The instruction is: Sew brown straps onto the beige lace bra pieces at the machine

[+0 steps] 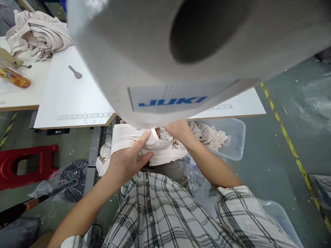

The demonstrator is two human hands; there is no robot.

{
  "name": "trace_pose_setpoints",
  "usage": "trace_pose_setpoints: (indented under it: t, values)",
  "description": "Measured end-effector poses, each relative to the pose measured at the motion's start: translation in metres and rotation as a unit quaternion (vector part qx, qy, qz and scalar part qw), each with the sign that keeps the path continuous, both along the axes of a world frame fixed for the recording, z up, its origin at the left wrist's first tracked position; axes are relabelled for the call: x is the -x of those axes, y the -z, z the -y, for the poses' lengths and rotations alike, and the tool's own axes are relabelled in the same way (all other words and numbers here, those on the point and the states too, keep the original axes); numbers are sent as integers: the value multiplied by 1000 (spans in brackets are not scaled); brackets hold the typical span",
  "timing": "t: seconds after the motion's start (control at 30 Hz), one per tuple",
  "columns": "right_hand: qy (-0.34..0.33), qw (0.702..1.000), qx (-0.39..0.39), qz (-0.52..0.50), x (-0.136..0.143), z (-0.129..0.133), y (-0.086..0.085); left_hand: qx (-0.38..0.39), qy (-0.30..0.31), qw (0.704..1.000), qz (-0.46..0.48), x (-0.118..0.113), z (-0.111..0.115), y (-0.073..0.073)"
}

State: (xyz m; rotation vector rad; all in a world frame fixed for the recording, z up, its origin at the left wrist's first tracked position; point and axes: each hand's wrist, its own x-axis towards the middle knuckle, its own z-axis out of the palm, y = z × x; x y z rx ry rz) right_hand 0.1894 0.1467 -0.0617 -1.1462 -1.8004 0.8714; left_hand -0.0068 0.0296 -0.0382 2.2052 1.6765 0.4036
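A cream bra [165, 157] with lace and a small brown bow lies across my lap, below the head of the JUKI sewing machine [170, 100]. My left hand [129, 156] grips its left part, thumb and index finger on top and a fingertip showing past the far edge. At the upper right of the bra is my right hand [178, 131]; the machine head hides its fingers. The needle area is also out of sight. More lace fabric [104, 155] with a bow hangs just left of my left hand.
The white machine table [69, 93] carries a printed ruler and a small grey spoon-shaped tool [75, 72]. Cream garments [38, 34] are piled behind, near an orange bottle [15, 77]. A clear bin [239, 137] holds lace pieces. A red stool [28, 165] stands left.
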Motion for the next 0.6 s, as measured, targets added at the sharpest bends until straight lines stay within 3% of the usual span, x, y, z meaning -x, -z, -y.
trace_pose_setpoints:
  t: [0.17, 0.6]
  values:
    - [3, 998, -55, 8, 0, -1, 3, -35, 22, 996, -77, 2, -2, 0]
    - [-9, 998, -55, -10, -1, -2, 3, -71, 34, 992, -95, 1, -2, -3]
